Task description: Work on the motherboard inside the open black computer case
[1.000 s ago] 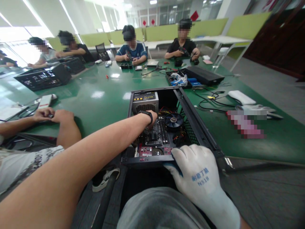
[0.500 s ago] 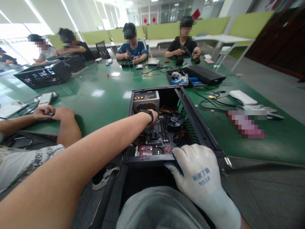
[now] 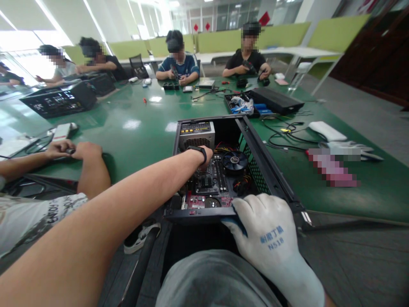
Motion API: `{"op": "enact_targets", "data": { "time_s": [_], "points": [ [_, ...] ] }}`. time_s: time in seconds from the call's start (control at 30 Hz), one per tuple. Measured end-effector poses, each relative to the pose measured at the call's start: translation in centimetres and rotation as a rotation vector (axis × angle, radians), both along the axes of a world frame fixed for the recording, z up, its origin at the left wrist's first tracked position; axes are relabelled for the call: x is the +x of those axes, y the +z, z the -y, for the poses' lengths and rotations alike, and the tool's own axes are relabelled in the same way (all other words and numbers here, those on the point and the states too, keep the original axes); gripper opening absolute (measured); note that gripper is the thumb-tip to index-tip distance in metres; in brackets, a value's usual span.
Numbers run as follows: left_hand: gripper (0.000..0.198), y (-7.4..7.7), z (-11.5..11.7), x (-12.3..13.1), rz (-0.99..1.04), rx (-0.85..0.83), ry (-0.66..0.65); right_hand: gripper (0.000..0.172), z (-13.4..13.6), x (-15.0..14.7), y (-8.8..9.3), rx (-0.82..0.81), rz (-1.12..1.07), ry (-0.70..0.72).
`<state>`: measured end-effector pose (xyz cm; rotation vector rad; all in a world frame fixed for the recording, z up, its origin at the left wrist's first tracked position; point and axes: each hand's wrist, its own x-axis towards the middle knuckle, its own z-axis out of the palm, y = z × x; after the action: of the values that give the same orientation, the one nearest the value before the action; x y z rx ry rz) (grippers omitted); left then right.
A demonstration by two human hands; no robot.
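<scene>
An open black computer case (image 3: 273,170) lies on its side at the table edge in front of me. My left hand (image 3: 207,156), bare with a black wristband, reaches into it over the motherboard (image 3: 206,182), just below the power supply (image 3: 197,135). Its fingers point down and are hidden, so what they touch cannot be made out. A black round fan (image 3: 234,162) sits to the right of that hand. My right hand (image 3: 266,221), in a white glove, is closed over the near rim of the case. A red circuit board (image 3: 195,201) shows by that rim.
To the right on the green table (image 3: 137,145) are black cables (image 3: 276,143), a white object (image 3: 327,131) and a glove (image 3: 348,149). A tool tray (image 3: 241,105) lies beyond the case. Another person's hands (image 3: 75,150) rest at left; several people sit across the table.
Nearly nothing has changed. Both my hands keep their places at the case, and the view has shifted very slightly.
</scene>
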<state>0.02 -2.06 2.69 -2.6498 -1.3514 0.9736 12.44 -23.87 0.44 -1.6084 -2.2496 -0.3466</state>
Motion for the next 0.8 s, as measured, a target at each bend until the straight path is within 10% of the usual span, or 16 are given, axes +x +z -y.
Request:
{"op": "enact_targets", "data": {
  "time_s": [0.8],
  "points": [
    [0.056,-1.2,-0.8,-0.2,0.034,-0.021,0.043,0.022,-0.1,-0.1,0.2,-0.021,0.006,-0.005]
  ]
}}
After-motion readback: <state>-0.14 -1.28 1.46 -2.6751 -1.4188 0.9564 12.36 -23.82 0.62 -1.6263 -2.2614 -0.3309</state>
